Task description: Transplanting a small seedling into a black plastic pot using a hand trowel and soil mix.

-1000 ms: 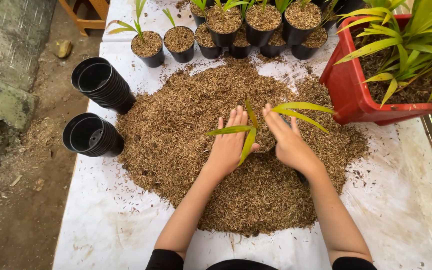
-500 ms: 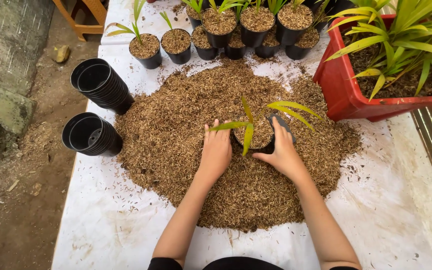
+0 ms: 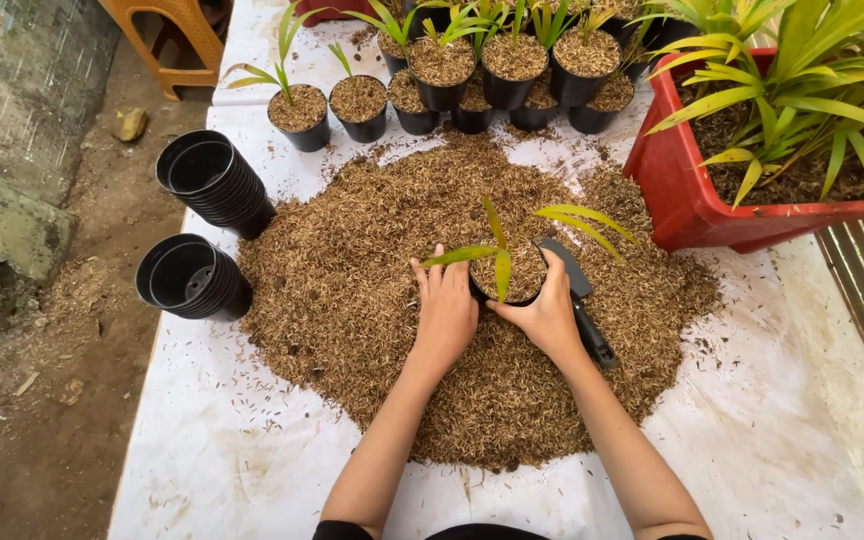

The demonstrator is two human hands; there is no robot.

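Note:
A small black pot (image 3: 508,283) filled with brown husk stands in the big heap of husk (image 3: 372,270) on the white sheet. A young green plant (image 3: 504,250) with long narrow leaves grows from it. My left hand (image 3: 445,305) presses against the pot's left side. My right hand (image 3: 549,310) cups its right side. A black hand scoop (image 3: 582,300) lies on the heap just right of my right hand.
Two stacks of bare black pots (image 3: 214,182) (image 3: 190,277) lie on their sides at the left edge. Several planted pots (image 3: 472,70) line the far side. A red tub of green plants (image 3: 752,170) stands at the right. Dirt ground lies left.
My hands have closed in around the pot and now hold both its sides. The view has shifted so the heap sits lower in the picture.

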